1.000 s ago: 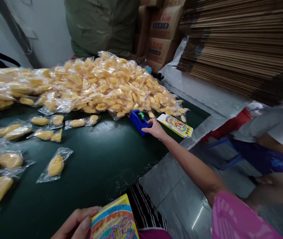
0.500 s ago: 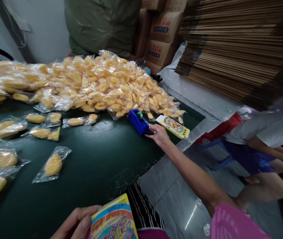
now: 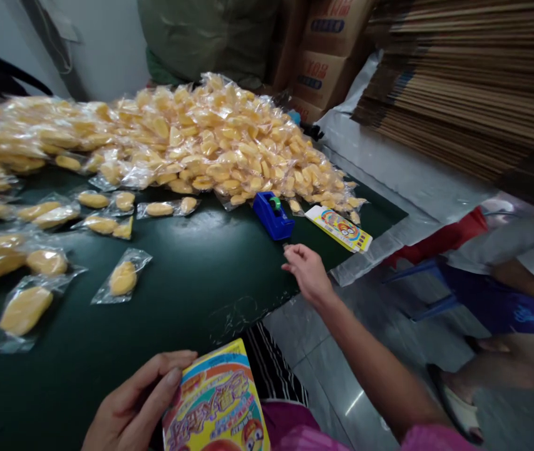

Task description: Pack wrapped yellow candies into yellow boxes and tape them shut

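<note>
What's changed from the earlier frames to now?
The right hand has left the blue tape dispenser and drawn back toward the person; whether it pinches tape is unclear. The left hand still grips the yellow box; the dispenser and flat carton stayed put.

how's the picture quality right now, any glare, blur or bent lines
Head view: glare on the wrappers of the pile, a dull sheen on the green table, and a bright streak on the floor; head view: the seated person at the right looks soft, the right edge is dark, and the near box reads fairly crisp.
</note>
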